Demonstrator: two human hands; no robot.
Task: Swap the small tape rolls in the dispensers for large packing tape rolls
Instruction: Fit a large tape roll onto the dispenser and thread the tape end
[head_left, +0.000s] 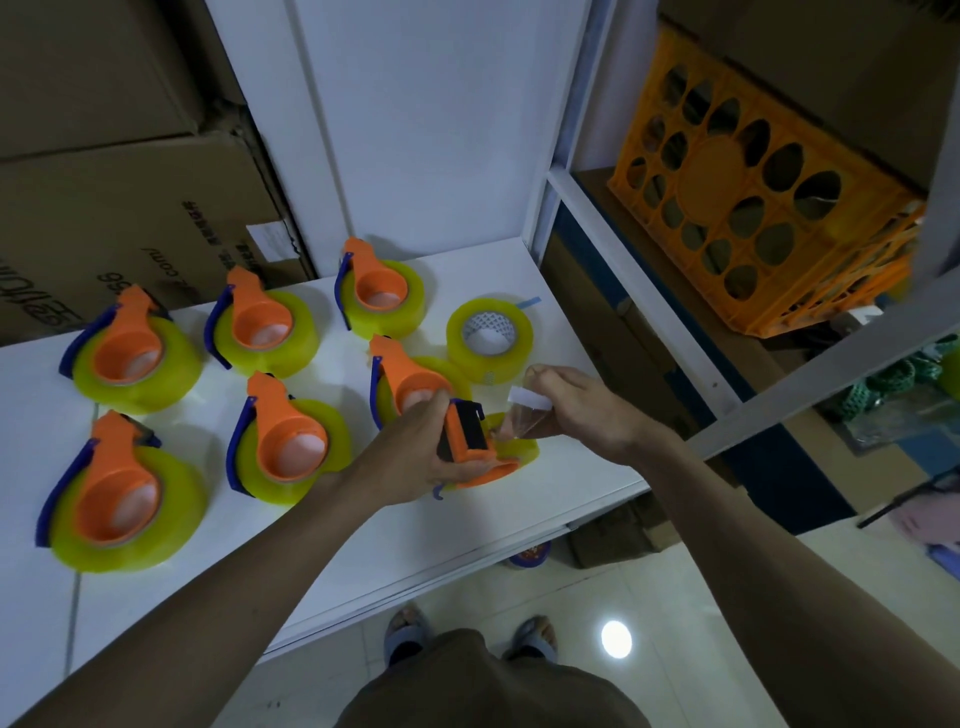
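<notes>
The left hand (415, 457) is gripping one orange dispenser (470, 447). The right hand (576, 410) is pinching its tape end (522, 415). Six loaded dispensers (270, 327) and one loose roll (490, 340) are sitting on the table (363, 551).

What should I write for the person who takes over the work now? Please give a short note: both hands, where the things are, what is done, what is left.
Left hand grips an orange dispenser with a yellow roll in it, at the white table's front edge.
Right hand: its fingers pinch the clear tape end, drawn out at the dispenser's black cutter head.
Six loaded dispensers lie on the table.
One loose large roll stands at the back right, not in a dispenser.
Left: finish threading the tape end, put the dispenser down. No empty dispenser is visible for the loose roll.
</notes>
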